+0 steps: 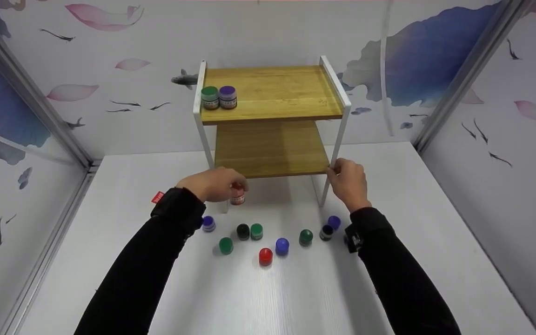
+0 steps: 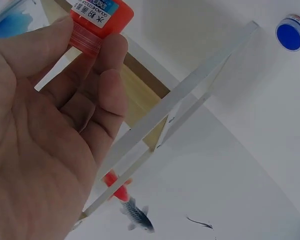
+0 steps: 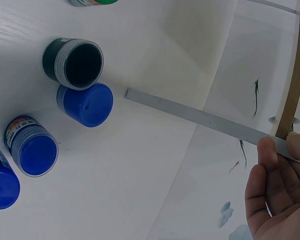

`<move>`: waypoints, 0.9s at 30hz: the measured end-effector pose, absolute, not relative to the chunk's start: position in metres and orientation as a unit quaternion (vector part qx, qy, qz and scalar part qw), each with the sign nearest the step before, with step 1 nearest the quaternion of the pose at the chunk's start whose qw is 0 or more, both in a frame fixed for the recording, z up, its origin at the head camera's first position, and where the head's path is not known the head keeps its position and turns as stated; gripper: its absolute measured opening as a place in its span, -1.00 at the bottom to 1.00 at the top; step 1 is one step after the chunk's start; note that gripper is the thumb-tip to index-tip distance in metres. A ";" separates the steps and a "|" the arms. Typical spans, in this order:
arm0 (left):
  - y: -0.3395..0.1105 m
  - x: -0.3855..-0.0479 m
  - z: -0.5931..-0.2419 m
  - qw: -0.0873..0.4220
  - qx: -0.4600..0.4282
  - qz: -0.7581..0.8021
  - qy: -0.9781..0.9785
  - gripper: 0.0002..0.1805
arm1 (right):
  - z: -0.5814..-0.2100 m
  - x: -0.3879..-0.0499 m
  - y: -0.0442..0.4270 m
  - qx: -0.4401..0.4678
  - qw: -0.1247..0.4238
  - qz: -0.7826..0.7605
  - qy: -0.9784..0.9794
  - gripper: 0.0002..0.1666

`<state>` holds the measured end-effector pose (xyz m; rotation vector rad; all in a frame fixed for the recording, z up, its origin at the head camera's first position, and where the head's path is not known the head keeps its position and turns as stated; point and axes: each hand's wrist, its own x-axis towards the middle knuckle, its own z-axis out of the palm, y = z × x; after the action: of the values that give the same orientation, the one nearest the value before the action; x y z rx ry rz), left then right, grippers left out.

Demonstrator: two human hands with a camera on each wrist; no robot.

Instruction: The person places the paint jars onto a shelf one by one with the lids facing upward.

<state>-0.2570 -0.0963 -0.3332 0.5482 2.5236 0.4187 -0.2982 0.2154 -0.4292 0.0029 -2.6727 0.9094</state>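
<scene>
My left hand (image 1: pixel 213 184) pinches a small jar of red paint (image 1: pixel 237 199) by its lid, near the front left leg of a two-tier shelf. In the left wrist view the thumb and fingertips close on the ribbed cap of this jar (image 2: pixel 101 20), whose label faces the camera. My right hand (image 1: pixel 350 184) grips the white front right leg (image 1: pixel 336 144) of the shelf beside the lower wooden board (image 1: pixel 272 149). The right wrist view has this hand (image 3: pixel 280 195) with thumb and forefinger on the white leg (image 3: pixel 200 117).
On the upper board (image 1: pixel 277 90) stand a green-lidded jar (image 1: pixel 210 98) and a purple-lidded jar (image 1: pixel 228 98), side by side at the left. Several paint jars, including a red one (image 1: pixel 265 257) and a blue one (image 1: pixel 282 246), are spread over the white table (image 1: pixel 231 298) before the shelf. Patterned walls enclose the table.
</scene>
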 end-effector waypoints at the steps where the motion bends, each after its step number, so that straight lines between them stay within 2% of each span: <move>1: -0.096 -0.257 -0.331 0.258 0.204 0.154 0.932 -0.69 | -0.429 -0.298 0.215 0.000 0.159 0.318 -0.935 -0.80; 13: -0.081 -0.258 -0.302 0.246 0.204 0.140 0.937 -0.71 | -0.429 -0.298 0.214 -0.005 0.154 0.321 -0.934 -0.79; 27: -0.059 -0.256 -0.270 0.202 0.238 0.125 0.942 -0.74 | -0.429 -0.298 0.216 -0.003 0.166 0.322 -0.932 -0.80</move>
<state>-0.2560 -0.0591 -0.2700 0.6643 2.6300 0.3478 -0.2977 0.2163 -0.4295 -0.0074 -2.6538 0.9161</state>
